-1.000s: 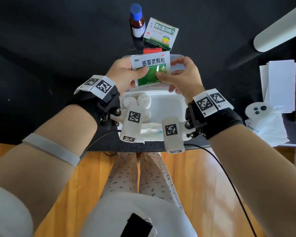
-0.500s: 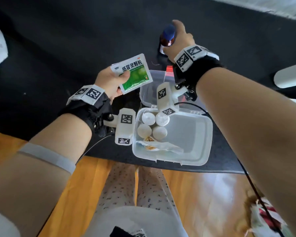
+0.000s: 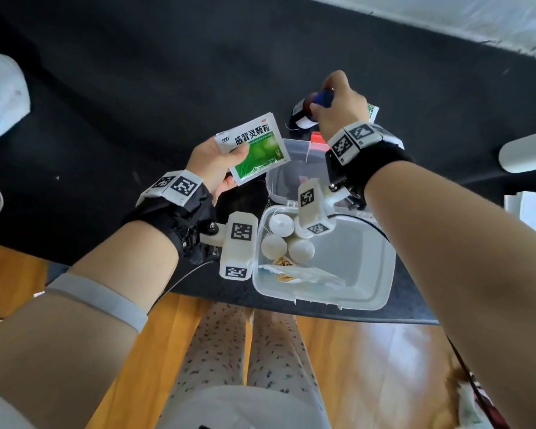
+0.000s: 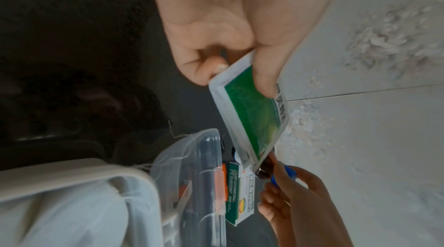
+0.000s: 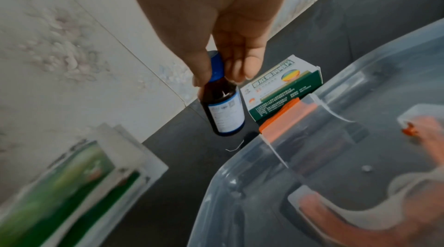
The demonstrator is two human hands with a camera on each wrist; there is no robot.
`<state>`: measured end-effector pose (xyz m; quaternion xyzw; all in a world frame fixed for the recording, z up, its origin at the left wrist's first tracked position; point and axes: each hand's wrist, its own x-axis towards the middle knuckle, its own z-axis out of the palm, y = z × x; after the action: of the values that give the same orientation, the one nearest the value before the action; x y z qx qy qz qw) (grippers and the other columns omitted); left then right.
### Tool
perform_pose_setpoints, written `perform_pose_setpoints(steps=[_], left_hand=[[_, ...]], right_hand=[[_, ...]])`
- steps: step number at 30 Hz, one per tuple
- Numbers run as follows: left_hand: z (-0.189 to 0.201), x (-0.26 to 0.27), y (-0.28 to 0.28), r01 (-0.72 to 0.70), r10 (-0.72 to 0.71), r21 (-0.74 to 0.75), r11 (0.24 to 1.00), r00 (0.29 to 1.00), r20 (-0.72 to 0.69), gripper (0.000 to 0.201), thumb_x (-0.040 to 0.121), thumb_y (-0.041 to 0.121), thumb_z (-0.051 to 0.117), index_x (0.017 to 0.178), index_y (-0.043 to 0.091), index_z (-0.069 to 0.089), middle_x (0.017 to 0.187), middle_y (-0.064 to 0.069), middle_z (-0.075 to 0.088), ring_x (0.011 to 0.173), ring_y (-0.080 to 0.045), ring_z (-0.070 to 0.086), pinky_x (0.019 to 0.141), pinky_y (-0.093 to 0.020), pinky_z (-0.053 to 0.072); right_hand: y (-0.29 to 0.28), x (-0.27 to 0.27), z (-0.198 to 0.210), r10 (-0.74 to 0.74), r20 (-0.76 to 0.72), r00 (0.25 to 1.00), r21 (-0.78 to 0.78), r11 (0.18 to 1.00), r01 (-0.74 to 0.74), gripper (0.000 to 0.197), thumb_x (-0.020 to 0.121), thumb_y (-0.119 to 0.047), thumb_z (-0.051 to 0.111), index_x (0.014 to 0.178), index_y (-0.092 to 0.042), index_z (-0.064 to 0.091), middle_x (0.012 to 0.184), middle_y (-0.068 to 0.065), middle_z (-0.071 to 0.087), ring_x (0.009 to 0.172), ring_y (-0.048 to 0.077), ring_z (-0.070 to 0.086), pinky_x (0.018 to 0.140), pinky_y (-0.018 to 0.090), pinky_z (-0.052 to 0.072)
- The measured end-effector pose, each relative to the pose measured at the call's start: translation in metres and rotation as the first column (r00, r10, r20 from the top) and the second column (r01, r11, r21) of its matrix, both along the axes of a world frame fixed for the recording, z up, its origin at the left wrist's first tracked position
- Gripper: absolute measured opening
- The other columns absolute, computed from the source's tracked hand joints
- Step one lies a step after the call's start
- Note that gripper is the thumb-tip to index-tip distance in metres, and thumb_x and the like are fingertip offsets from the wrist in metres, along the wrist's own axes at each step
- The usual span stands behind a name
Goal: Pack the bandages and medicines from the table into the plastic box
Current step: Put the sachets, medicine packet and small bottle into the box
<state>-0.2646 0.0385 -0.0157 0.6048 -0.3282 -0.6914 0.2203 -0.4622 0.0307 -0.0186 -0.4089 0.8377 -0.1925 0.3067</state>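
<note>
Bottle now tilted in right hand, left hand pinching sachets, bandage rolls in box

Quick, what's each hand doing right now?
Left hand: pinching the green medicine sachets.
Right hand: gripping the brown medicine bottle by its blue cap.

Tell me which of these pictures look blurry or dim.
Head view: bright and sharp, edges bent by the wide lens. Left wrist view: dim, with the green sachet fairly clear. Right wrist view: the brown bottle is sharp, the sachets at lower left smeared.
</note>
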Motion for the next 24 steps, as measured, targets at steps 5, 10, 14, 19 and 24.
perform_pose_setpoints(steps=[5, 10, 14, 19, 24], left_hand=[[0.013, 0.002, 0.005, -0.054, 0.055, 0.014, 0.998, 0.996, -0.077, 0.011, 0.087, 0.01, 0.059, 0.089, 0.02, 0.063, 0.095, 0.002, 0.067, 0.089, -0.015, 0.065, 0.054, -0.018, 0.051], [0.024, 0.002, 0.02, -0.075, 0.083, 0.076, 0.994, 0.991, -0.104, 0.012, 0.088, 0.008, 0.058, 0.088, 0.019, 0.061, 0.098, 0.0, 0.065, 0.089, -0.015, 0.06, 0.042, -0.013, 0.043], [0.027, 0.0, 0.037, -0.017, 0.028, 0.106, 0.994, 0.993, -0.11, 0.011, 0.087, 0.01, 0.059, 0.084, 0.02, 0.062, 0.091, 0.0, 0.066, 0.082, -0.014, 0.053, 0.038, -0.013, 0.036], [0.029, -0.01, 0.06, 0.064, -0.057, 0.093, 0.994, 0.995, -0.077, 0.012, 0.088, 0.011, 0.059, 0.083, 0.022, 0.059, 0.078, 0.005, 0.061, 0.049, -0.002, 0.052, 0.044, -0.014, 0.037], [0.018, -0.011, 0.076, 0.086, -0.081, 0.062, 0.994, 0.994, -0.074, 0.012, 0.087, 0.01, 0.059, 0.091, 0.021, 0.06, 0.089, 0.001, 0.066, 0.079, -0.013, 0.062, 0.062, -0.019, 0.049]], right_hand=[[0.032, -0.001, 0.03, -0.124, 0.093, 0.988, -0.146, 0.98, 0.136, 0.029, 0.085, -0.029, 0.057, 0.11, -0.016, 0.05, 0.093, -0.002, 0.056, 0.082, 0.018, 0.053, 0.074, 0.025, 0.043], [0.079, -0.008, 0.064, -0.259, 0.211, 0.943, -0.232, 0.923, 0.306, 0.014, 0.078, -0.035, 0.063, 0.086, -0.027, 0.056, 0.087, -0.002, 0.062, 0.074, 0.016, 0.057, 0.071, 0.035, 0.052], [0.129, -0.006, 0.086, -0.343, 0.23, 0.911, -0.264, 0.879, 0.397, 0.021, 0.077, -0.037, 0.066, 0.086, -0.022, 0.054, 0.076, -0.002, 0.061, 0.056, 0.006, 0.054, 0.048, 0.017, 0.043], [0.182, -0.003, 0.089, -0.333, 0.186, 0.924, -0.181, 0.913, 0.366, 0.024, 0.075, -0.031, 0.068, 0.082, -0.014, 0.053, 0.06, -0.002, 0.058, 0.032, 0.0, 0.047, 0.034, 0.011, 0.032], [0.204, 0.007, 0.058, -0.309, 0.056, 0.949, -0.028, 0.95, 0.311, 0.028, 0.07, -0.039, 0.067, 0.073, -0.018, 0.048, 0.071, 0.004, 0.061, 0.064, 0.018, 0.057, 0.058, 0.029, 0.046]])
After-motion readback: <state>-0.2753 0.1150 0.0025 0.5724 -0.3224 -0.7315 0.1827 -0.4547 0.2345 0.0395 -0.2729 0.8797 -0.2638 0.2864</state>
